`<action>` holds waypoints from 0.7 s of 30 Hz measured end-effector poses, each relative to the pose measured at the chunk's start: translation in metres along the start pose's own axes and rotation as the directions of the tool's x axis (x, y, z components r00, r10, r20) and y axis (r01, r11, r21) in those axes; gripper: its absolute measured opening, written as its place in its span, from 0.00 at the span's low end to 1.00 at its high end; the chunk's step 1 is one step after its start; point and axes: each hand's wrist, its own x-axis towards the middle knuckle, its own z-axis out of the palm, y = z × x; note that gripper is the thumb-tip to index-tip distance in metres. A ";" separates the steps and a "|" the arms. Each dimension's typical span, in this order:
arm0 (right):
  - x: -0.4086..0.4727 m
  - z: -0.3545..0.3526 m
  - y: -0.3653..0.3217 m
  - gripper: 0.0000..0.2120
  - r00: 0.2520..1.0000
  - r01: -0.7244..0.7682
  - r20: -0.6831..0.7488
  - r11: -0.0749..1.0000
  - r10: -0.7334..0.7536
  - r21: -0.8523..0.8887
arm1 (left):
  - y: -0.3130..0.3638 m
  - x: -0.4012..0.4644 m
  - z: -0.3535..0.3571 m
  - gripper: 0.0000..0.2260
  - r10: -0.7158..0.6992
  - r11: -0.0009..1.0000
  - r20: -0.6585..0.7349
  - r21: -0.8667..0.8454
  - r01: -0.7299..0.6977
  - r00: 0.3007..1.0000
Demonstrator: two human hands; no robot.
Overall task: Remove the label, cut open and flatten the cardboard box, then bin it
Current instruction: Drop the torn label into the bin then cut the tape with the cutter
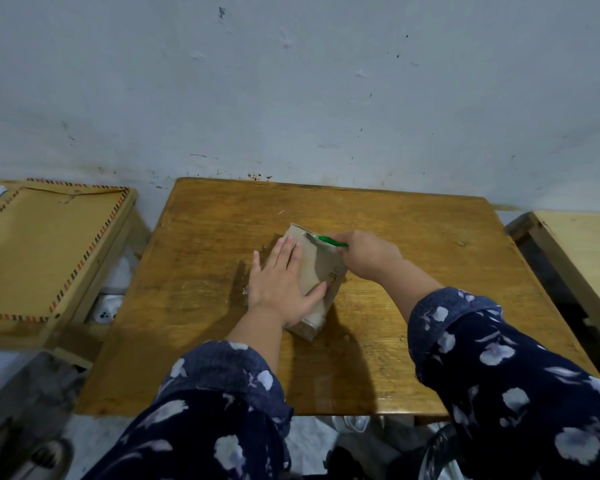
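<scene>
Cardboard box (321, 268) at frame centre, printing illegible; left hand (281, 285) presses flat on it, right hand (369, 252) grips green cutter (331, 241).

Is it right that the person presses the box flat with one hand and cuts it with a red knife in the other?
Not quite. The cutter in the right hand is green, not red, as the head view shows. The rest holds: the left hand presses flat on the cardboard box.

Brown cardboard box (321, 268) (taped) mid-table, flat-ish
</scene>
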 end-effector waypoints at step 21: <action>-0.045 -0.016 0.047 0.19 0.991 -0.131 0.032 0.991 0.131 0.008 | 0.001 0.000 0.000 0.41 0.011 1.000 -0.002 0.021 -0.011 1.000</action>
